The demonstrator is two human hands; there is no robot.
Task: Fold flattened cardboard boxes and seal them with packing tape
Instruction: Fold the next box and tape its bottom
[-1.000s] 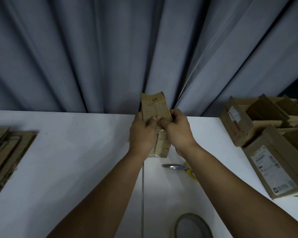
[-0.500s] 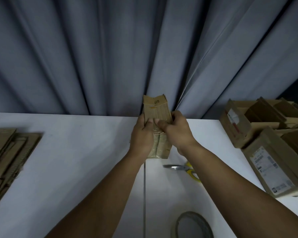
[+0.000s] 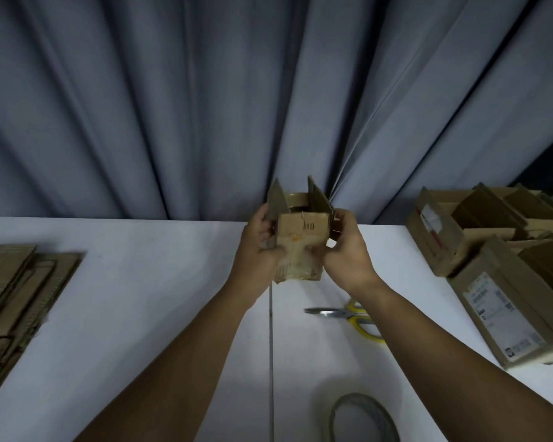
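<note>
The left hand (image 3: 259, 250) and right hand (image 3: 348, 253) grip the small cardboard box (image 3: 300, 247) by its sides, fingers curled round it, over the far part of the white table (image 3: 141, 298) — its top flaps stand open. At the right an open carton (image 3: 434, 247) holds smaller brown boxes; flattened cardboard (image 3: 16, 288) is stacked at the left, while scissors (image 3: 348, 314) and a tape roll (image 3: 361, 419) lie nearer

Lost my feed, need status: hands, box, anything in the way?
Left hand and right hand both gripping small box, top flaps standing open. Scissors and tape roll lie clear of hands.
</note>
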